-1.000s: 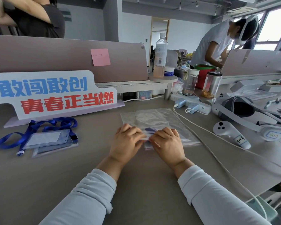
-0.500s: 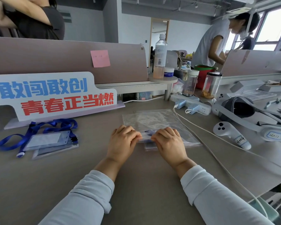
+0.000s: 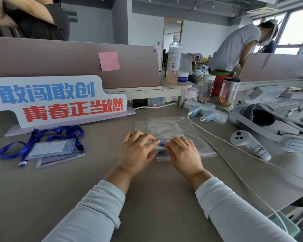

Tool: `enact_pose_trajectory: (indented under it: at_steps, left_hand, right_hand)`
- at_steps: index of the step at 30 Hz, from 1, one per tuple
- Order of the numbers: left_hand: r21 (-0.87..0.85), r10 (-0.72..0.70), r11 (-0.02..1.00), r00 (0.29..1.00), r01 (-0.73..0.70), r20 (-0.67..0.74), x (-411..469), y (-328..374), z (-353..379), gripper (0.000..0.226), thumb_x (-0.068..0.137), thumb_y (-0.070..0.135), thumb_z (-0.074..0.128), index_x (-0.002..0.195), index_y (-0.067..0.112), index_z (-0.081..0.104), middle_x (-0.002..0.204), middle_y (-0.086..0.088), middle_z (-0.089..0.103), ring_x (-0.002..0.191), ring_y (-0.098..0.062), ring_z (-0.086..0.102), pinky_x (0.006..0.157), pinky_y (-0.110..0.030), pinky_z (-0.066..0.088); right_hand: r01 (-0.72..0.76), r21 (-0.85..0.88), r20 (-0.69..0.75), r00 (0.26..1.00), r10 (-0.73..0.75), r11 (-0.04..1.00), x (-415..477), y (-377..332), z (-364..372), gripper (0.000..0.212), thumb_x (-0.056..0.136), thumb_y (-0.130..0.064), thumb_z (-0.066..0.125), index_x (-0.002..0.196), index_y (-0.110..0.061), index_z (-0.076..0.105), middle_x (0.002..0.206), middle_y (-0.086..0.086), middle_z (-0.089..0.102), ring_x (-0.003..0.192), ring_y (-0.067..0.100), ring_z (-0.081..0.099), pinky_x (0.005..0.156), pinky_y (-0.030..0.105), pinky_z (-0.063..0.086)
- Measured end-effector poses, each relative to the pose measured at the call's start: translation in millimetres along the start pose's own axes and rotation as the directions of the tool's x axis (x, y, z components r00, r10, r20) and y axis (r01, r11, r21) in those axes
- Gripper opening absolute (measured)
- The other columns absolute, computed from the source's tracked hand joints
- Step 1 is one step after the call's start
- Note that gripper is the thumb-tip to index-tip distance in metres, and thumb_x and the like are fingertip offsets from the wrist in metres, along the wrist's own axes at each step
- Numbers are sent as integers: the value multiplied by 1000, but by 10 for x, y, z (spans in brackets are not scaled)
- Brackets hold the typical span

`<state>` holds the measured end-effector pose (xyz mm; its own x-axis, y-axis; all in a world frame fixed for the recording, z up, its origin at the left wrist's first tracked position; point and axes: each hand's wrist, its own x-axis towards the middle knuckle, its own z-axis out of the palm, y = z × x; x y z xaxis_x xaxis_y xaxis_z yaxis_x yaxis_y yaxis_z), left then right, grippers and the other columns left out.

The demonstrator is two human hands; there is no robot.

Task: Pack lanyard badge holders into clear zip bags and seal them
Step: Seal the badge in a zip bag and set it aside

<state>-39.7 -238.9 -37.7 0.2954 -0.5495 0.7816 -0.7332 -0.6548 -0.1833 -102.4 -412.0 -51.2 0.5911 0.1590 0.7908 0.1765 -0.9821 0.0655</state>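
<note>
A clear zip bag (image 3: 166,127) lies flat on the grey desk in front of me, on top of other clear bags. My left hand (image 3: 137,151) and my right hand (image 3: 183,152) sit side by side on its near edge, fingers curled, pinching the zip strip. A bit of blue lanyard (image 3: 162,142) shows through the plastic between my fingertips. To the left, a badge holder (image 3: 50,148) with a blue lanyard (image 3: 40,137) lies on top of other clear holders.
A white sign (image 3: 58,100) with blue and red characters stands at the back left. A power strip (image 3: 206,110), a cable (image 3: 222,154), a VR headset (image 3: 269,124) and a controller (image 3: 248,144) crowd the right. Bottles stand behind. Two people are beyond the dividers.
My hands have stayed on the bag's near edge. My left fingertips have slid slightly right along the zip strip, and the blue piece between my hands shows more.
</note>
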Motion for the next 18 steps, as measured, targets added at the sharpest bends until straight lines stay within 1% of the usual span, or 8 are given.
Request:
enact_pose_trajectory:
  at_steps: [2,4,7,10,14,16,18]
  left_hand:
    - [10,31,999,999,-31,-10,16,43,3,25,80,39,51,82,28,73,83,11,67,83,-14,44,72,-31,29]
    - [0,18,1000,1000,-18,5,11,56,4,26,80,39,50,74,29,73,75,13,67,79,-13,47,70,-30,28]
    - [-24,-5,1000,999,7,47,-2,41,-1,27,81,39,49,72,30,72,71,14,65,72,-15,54,68,-29,27]
    - [-30,-23,999,996,25,86,8,57,-18,28,81,37,47,71,29,72,70,12,65,70,-16,56,67,-29,26]
    - [-35,-67,997,992,71,109,5,22,-35,29,81,35,46,69,26,72,69,11,65,68,-17,57,65,-29,25]
    - [-42,-97,994,988,103,120,4,-6,-36,29,80,34,46,68,24,71,68,9,65,65,-17,58,64,-29,26]
    - [-55,-103,992,985,112,139,10,-6,-33,30,81,34,45,69,24,71,68,6,64,63,-19,60,64,-29,26]
  right_hand:
    - [9,-4,5,1000,-9,1000,-1,-23,13,18,82,-21,50,76,-16,66,78,1,61,71,20,52,67,26,31]
    - [18,-6,5,1000,-18,1000,1,-45,7,18,82,-20,50,75,-15,66,77,1,61,69,20,53,66,26,31]
    - [31,-23,31,999,-30,999,-5,-65,6,18,80,-19,50,74,-15,66,76,2,62,67,22,57,66,26,31]
    - [22,-19,49,999,-21,1000,-6,-80,9,16,78,-19,51,73,-16,66,75,0,62,68,21,58,67,25,32]
    - [-2,-30,26,1000,3,1000,-7,-22,-22,19,80,-25,52,75,-17,69,76,-1,63,69,20,56,67,25,33]
    - [1,-38,21,1000,-1,999,-13,2,-49,12,78,-22,58,72,-19,68,73,-1,62,68,21,57,66,26,33]
    - [17,-48,34,999,-16,999,-22,9,-61,3,71,-17,67,70,-20,68,71,-2,61,67,21,56,66,26,33]
